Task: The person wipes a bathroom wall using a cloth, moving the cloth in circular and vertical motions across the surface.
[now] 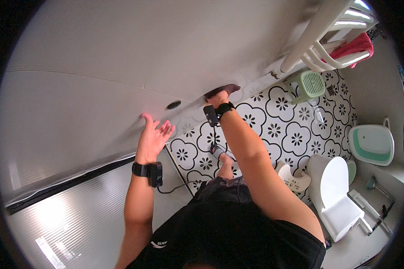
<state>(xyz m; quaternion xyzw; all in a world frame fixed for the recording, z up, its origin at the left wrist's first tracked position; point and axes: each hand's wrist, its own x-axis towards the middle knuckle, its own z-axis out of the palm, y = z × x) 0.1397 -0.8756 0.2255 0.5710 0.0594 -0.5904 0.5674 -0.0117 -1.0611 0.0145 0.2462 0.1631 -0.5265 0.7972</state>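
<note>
In front of me rises a glossy pale wall (97, 53) with a thin seam across it. My right hand (219, 98) reaches low on this wall and presses a dark, flat piece of what looks like cloth (230, 88) against it; most of the fingers are hidden. To the left, my left hand (154, 138) is held palm up with fingers apart, holding nothing; its thumb is close to the wall, and I cannot tell whether it touches. A small black oval fitting (173, 105) sits on the wall between both hands. Black devices are strapped to both wrists, with cables.
A white towel radiator (303, 43) carries a red towel (353, 50). On the patterned floor (269, 131) are a green stool (311, 84), a clear bottle (318, 114), a beige footstool (291, 178) and a toilet (336, 198). A white-and-teal basin (372, 144) and ribbed panel (70, 215) flank me.
</note>
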